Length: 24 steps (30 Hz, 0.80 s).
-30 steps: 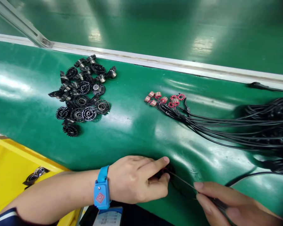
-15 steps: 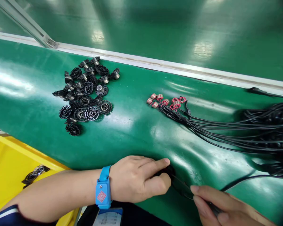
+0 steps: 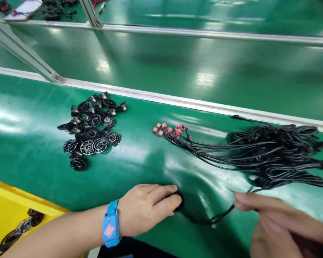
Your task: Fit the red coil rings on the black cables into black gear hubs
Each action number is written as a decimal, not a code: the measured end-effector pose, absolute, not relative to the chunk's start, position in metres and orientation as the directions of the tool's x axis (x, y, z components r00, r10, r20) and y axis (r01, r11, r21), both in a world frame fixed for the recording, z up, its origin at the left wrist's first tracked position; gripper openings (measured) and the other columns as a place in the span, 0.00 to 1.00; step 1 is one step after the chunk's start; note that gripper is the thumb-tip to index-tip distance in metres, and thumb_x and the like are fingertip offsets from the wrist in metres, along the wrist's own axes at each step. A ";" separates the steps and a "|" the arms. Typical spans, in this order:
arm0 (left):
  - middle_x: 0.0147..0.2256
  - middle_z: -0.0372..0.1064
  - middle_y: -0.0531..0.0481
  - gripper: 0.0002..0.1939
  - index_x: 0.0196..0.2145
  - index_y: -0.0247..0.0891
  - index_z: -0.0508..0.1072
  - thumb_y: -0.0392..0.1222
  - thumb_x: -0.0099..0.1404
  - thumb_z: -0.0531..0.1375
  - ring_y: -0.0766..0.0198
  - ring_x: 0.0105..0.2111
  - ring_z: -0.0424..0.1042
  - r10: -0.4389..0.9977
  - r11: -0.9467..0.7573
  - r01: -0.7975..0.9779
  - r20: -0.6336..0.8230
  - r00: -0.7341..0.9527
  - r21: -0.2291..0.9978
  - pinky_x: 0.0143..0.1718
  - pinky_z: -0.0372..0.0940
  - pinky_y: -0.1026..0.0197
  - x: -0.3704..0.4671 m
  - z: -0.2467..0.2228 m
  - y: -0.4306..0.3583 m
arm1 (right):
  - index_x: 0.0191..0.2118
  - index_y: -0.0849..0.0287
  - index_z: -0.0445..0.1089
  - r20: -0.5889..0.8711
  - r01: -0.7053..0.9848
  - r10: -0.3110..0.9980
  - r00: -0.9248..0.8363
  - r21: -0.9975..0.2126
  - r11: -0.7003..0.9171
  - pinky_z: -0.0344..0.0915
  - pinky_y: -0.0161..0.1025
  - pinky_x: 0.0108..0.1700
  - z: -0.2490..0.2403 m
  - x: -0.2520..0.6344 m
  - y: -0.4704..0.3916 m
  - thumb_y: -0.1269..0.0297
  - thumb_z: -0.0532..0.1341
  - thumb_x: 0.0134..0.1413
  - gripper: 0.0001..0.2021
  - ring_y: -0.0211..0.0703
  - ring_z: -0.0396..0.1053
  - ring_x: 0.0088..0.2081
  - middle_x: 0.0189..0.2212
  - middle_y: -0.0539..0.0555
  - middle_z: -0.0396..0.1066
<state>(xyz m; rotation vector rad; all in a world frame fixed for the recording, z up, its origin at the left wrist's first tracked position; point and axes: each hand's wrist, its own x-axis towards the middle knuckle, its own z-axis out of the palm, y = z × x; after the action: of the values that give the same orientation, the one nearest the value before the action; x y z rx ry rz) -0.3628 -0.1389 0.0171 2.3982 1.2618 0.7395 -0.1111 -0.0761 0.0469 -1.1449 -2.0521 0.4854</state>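
My left hand (image 3: pixel 150 206), with a blue wrist strap (image 3: pixel 111 225), lies low on the green table. Its fingers are closed on a black round part (image 3: pixel 179 201), mostly hidden under them. From that part a black cable (image 3: pixel 211 219) curves right toward the cable bundle. To the right, my right hand (image 3: pixel 274 218) is raised, blurred by motion, its fingers pinched. A thin tool that looks like tweezers (image 3: pixel 231 190) barely shows at its fingertips. Beyond my hands lie several small copper-wound coils with red ends (image 3: pixel 169 129), joined to black cables (image 3: pixel 204 147).
A pile of black toothed wheels with metal hubs (image 3: pixel 93 122) lies at the left of the table. Coiled cables (image 3: pixel 280 150) are heaped at the right. A yellow bin (image 3: pixel 5 195) at lower left holds black parts (image 3: pixel 24 225). A white rail (image 3: pixel 150 96) edges the table's far side.
My right hand has drawn back to the right, away from the black round part, with the tool. My left hand keeps hold of that part. The view has tilted up.
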 end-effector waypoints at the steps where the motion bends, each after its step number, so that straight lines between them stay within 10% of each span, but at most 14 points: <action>1: 0.47 0.76 0.43 0.13 0.51 0.36 0.65 0.44 0.73 0.55 0.61 0.40 0.79 0.832 -0.552 0.656 0.283 0.478 0.515 0.39 0.76 0.60 -0.363 0.018 -0.139 | 0.44 0.54 0.65 0.402 0.670 0.823 -0.401 -0.484 0.563 0.70 0.42 0.34 0.042 -0.110 -0.068 0.71 0.52 0.66 0.07 0.44 0.74 0.34 0.36 0.54 0.75; 9: 0.44 0.75 0.40 0.32 0.58 0.35 0.60 0.64 0.68 0.55 0.57 0.38 0.78 0.843 -0.527 0.615 0.270 0.465 0.587 0.38 0.75 0.56 -0.363 0.018 -0.137 | 0.49 0.64 0.70 0.312 0.764 0.758 -0.573 -0.132 0.632 0.66 0.47 0.42 0.005 -0.134 -0.026 0.61 0.58 0.66 0.13 0.53 0.71 0.40 0.39 0.61 0.73; 24: 0.45 0.75 0.43 0.36 0.57 0.38 0.63 0.70 0.66 0.51 0.56 0.42 0.77 0.911 -0.352 0.615 0.109 0.397 0.705 0.43 0.74 0.54 -0.366 0.016 -0.134 | 0.38 0.58 0.76 0.390 0.708 0.674 -0.628 -0.073 0.702 0.52 0.44 0.36 0.028 -0.171 0.002 0.62 0.61 0.64 0.08 0.48 0.62 0.32 0.24 0.53 0.71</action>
<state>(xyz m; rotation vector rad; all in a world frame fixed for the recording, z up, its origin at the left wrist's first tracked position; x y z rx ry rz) -0.3663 -0.1342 0.0161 2.0843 1.2989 0.6717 -0.1712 0.0021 0.0281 -1.0729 -2.5217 -0.1223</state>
